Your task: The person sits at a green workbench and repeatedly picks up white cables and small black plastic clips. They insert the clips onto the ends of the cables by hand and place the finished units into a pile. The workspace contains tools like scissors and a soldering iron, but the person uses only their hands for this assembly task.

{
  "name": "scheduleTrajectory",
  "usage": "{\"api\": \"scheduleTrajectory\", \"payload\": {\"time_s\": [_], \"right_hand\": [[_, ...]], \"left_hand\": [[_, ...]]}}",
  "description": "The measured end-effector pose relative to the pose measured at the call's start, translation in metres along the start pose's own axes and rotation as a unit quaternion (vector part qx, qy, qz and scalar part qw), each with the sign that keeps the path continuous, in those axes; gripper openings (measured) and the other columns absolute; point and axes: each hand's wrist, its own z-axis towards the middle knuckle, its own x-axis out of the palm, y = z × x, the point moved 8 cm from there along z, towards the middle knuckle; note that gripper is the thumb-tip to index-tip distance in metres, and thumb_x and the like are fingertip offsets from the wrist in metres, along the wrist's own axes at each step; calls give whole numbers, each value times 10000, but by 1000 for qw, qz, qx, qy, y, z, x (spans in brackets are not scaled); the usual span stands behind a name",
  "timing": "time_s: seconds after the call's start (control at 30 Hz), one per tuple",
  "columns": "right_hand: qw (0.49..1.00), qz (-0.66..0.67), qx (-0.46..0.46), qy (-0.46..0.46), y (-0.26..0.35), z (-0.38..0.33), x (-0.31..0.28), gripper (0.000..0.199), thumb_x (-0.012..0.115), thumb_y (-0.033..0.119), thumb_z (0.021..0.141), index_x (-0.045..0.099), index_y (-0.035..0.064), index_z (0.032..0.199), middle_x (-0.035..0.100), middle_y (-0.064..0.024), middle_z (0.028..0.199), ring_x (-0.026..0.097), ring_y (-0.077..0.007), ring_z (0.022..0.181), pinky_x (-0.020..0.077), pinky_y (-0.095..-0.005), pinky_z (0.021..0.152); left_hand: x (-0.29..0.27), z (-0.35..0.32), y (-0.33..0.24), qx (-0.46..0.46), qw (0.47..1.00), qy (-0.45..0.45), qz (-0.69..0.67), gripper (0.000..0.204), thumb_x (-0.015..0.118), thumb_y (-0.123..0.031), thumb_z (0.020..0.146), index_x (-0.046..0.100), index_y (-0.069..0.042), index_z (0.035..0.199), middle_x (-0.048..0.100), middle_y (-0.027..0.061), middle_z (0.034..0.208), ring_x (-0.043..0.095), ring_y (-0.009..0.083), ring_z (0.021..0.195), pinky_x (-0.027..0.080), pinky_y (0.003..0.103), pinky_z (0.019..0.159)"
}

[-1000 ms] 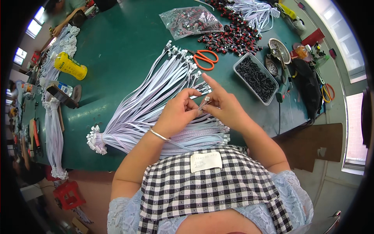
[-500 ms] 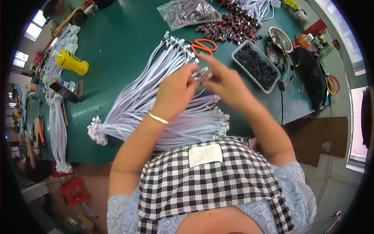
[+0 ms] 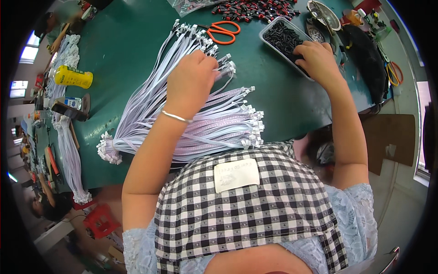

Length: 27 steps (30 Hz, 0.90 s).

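Note:
A fanned bundle of white flat cables (image 3: pixel 137 112) with small white connectors at their ends lies before me on the table. My left hand (image 3: pixel 190 80) is closed over the upper part of the fan, gripping a white cable whose connector end sticks out to the right of the fingers. Over to the right, my right hand (image 3: pixel 318 63) reaches into a clear plastic tub (image 3: pixel 266 40) full of small black tube-like pieces (image 3: pixel 284 39). Its fingers curl down together among the pieces; what is between the fingertips is hidden.
Orange-handled scissors (image 3: pixel 223 32) lie beyond the fan. Red-and-black small parts (image 3: pixel 255 9) are heaped at the far edge, near a metal dish (image 3: pixel 323 13). A yellow bottle (image 3: pixel 73 76) and another cable bundle (image 3: pixel 70 155) are at left, where other people sit.
My right hand has left the cable end beside my left hand and moved right to the tub. The left hand has stayed over the fan, and the whole view has shifted slightly.

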Motion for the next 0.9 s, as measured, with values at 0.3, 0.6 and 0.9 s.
{"api": "scheduleTrajectory", "payload": {"time_s": [0.3,0.6,0.9], "right_hand": [[999,35,14,-26,-5,5,2,84,617,134,783,644,103,857,611,-51,914,577,-242,927,421,-399,786],[935,320,114,-103,-8,-4,-28,121,648,113,800,623,46,898,586,-88,785,562,-226,721,453,-325,654],[879,407,-241,-58,166,-22,-36,122,623,123,793,589,39,874,623,-93,944,599,-268,897,464,-355,758]], "left_hand": [[-1,-24,-14,-11,998,64,-15,125,698,-154,745,601,-82,778,560,48,717,573,241,680,454,353,579],[8,-25,-1,-16,996,88,-30,97,671,-141,763,621,-83,823,588,53,763,572,243,669,452,347,597],[9,-2,39,-89,990,94,-50,122,648,-192,784,625,-73,790,584,58,613,562,194,555,423,313,535]]}}
